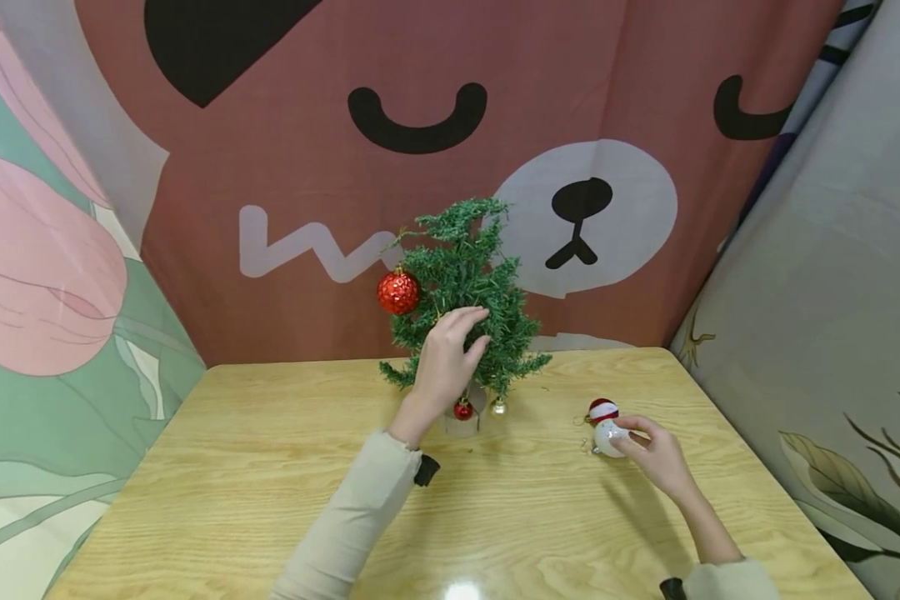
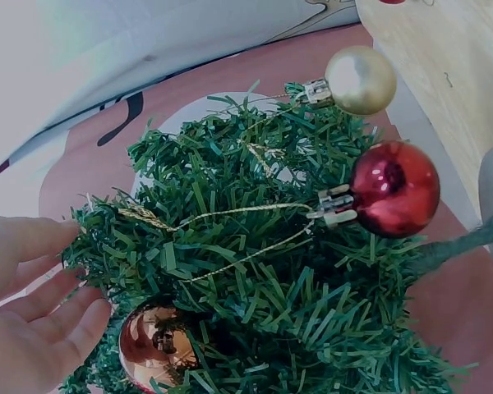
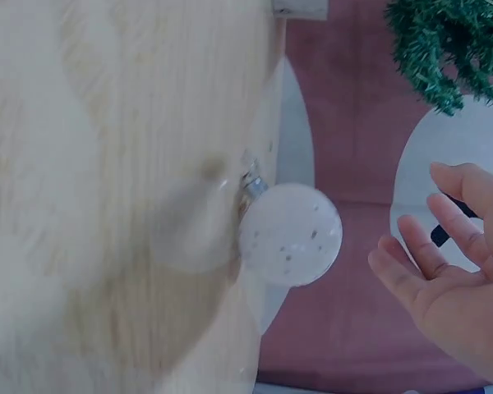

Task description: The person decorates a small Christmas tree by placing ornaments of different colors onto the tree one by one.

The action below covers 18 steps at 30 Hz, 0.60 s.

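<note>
A small green artificial Christmas tree (image 1: 461,267) stands at the back of the table. My left hand (image 1: 448,354) is at its front, fingers loosely bent and thumb apart; in the left wrist view, the fingertips of that hand (image 2: 33,308) meet the foliage. On the tree hang a glittery red bauble (image 1: 398,291), a small shiny red bauble (image 2: 396,189), a pale gold bauble (image 2: 360,80) and a copper-coloured bauble (image 2: 158,349). At the right, a white bauble (image 1: 607,438) lies on the table. My right hand (image 3: 456,271) is beside it with spread fingers and a gap between.
A red-and-white striped bauble (image 1: 603,409) lies just behind the white one. The wooden table (image 1: 270,467) ends at a brown curtain (image 1: 307,158) with a cartoon animal face. Patterned cloths hang at both sides.
</note>
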{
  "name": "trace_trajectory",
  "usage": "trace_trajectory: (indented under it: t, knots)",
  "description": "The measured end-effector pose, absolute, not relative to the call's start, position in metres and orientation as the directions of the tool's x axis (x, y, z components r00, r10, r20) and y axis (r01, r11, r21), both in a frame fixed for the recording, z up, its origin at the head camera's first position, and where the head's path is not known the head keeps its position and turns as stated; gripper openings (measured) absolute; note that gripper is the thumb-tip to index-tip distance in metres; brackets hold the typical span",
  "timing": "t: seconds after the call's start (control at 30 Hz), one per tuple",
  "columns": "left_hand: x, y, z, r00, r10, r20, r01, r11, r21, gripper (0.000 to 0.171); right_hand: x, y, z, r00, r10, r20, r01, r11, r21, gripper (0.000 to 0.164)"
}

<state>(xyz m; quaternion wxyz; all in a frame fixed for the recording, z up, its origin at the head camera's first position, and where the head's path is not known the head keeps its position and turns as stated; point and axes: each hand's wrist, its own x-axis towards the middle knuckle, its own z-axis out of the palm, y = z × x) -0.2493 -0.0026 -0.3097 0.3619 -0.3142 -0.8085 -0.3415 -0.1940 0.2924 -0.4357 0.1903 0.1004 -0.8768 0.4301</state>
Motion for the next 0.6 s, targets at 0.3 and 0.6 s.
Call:
trace_trajectory:
  t: [0.3,0.6]
  knots:
    - [-0.249,0.000,-0.310,-0.528,0.274,0.804,0.764,0.567,0.309,0.023,-0.196,0.306,-0.446,-0.936,-0.047,0.349,-0.282,0.694,-0.663,0.035]
    - [-0.249,-0.002,-0.310,-0.549,0.280,0.788,0.755,0.572,0.322,0.023,-0.204,0.311,-0.451,-0.968,-0.048,0.248,-0.214,0.680,-0.701,0.050]
